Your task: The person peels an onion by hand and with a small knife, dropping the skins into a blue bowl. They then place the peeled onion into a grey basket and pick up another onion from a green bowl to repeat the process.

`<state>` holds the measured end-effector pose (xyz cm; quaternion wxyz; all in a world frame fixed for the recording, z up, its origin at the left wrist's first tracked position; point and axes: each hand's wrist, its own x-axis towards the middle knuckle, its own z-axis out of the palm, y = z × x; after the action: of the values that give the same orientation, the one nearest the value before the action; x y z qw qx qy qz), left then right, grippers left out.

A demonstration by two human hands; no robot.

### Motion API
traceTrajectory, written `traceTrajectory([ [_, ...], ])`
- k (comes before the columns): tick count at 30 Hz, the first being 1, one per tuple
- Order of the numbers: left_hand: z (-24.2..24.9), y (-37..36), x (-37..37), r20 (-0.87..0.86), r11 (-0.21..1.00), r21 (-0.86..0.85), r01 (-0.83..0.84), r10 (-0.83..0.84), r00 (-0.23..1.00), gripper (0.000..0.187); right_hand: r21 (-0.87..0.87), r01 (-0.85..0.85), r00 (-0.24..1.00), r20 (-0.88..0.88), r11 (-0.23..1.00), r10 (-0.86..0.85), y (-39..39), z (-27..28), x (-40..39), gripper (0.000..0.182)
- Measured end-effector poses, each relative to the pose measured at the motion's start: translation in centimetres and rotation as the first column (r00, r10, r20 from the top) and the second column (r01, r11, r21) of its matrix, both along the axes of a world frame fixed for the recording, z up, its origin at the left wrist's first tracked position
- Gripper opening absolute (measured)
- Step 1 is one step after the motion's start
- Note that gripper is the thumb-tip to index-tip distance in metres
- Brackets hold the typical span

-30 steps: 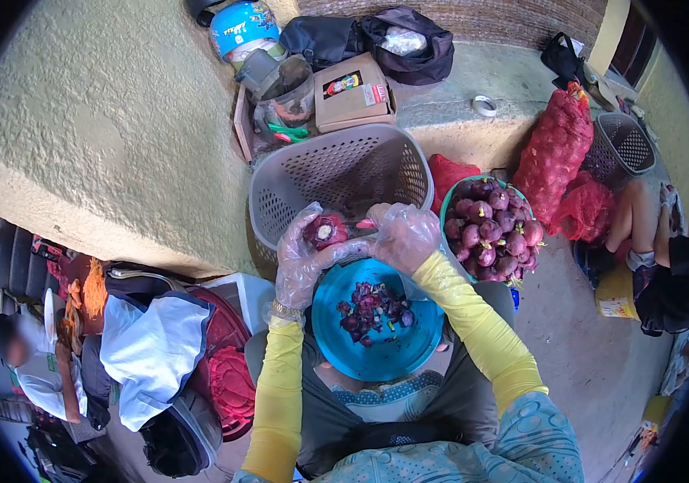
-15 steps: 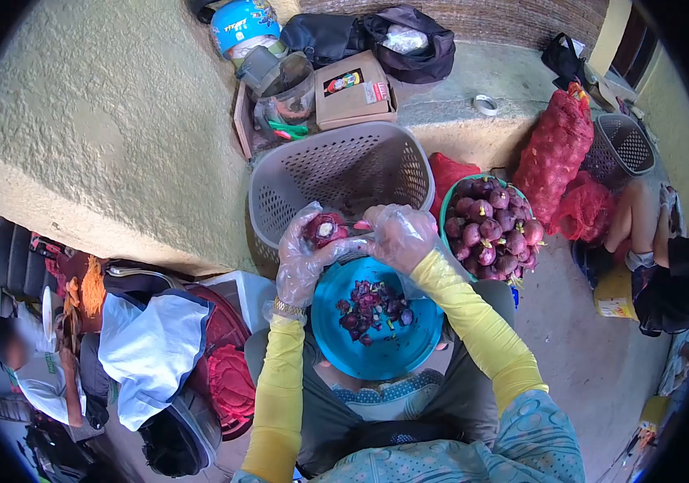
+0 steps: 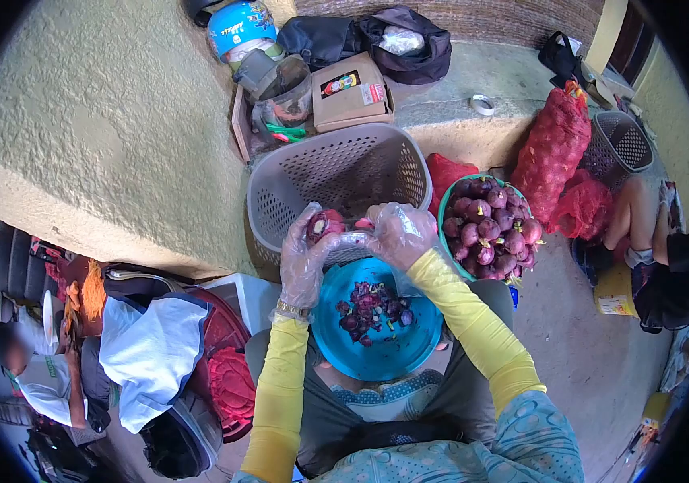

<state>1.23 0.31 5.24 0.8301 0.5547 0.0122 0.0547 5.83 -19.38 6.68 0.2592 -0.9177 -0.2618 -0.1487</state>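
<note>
My left hand (image 3: 304,253), in a clear plastic glove, is closed round a red onion (image 3: 326,226) with a pale cut spot showing. Close to its right, my right hand (image 3: 402,235), gloved the same way, has its fingers curled, with the thumb reaching toward the onion. A small pink piece (image 3: 363,224) shows at the right fingertips; the rest of what they grip is hidden. Below both hands, a blue basin (image 3: 336,354) holds onion skins and trimmings (image 3: 373,310). Beyond them stands a grey perforated basket (image 3: 268,193), its inside partly visible.
At the right is a green-rimmed tub (image 3: 443,213) heaped with red onions (image 3: 493,225). Behind it leans a full red mesh sack (image 3: 554,145). A cardboard box (image 3: 352,92) sits on the ledge behind the basket. Other people (image 3: 47,378) sit at the far left and right.
The onion has turned a little in my left hand, so its pale cut spot faces more to the left. My right hand has shifted slightly, staying beside it.
</note>
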Motion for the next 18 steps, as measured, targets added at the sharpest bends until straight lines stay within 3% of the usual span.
traceTrajectory([
  [3,0.1,-0.5,-0.2,-0.035,0.998,-0.057,-0.017,0.015,0.999,0.058,0.020,0.033,0.999,0.030,0.999,-0.034,0.2,-0.4,0.0,0.033],
  [8,-0.8,-0.7,0.4,-0.049,0.935,-0.355,0.016,-0.036,0.998,0.051,-0.004,0.062,0.998,0.008,0.998,-0.062,1.0,-0.1,0.0,0.043],
  [12,-0.5,-0.8,0.1,-0.035,0.933,-0.360,0.025,-0.040,0.999,0.049,0.028,0.010,0.998,0.063,1.000,-0.012,1.1,1.3,-0.2,0.057],
  [18,-0.4,-1.3,-0.1,0.004,0.917,-0.387,0.096,-0.102,0.995,0.050,0.009,0.046,0.993,0.106,0.999,-0.046,1.2,1.0,-0.4,0.061],
])
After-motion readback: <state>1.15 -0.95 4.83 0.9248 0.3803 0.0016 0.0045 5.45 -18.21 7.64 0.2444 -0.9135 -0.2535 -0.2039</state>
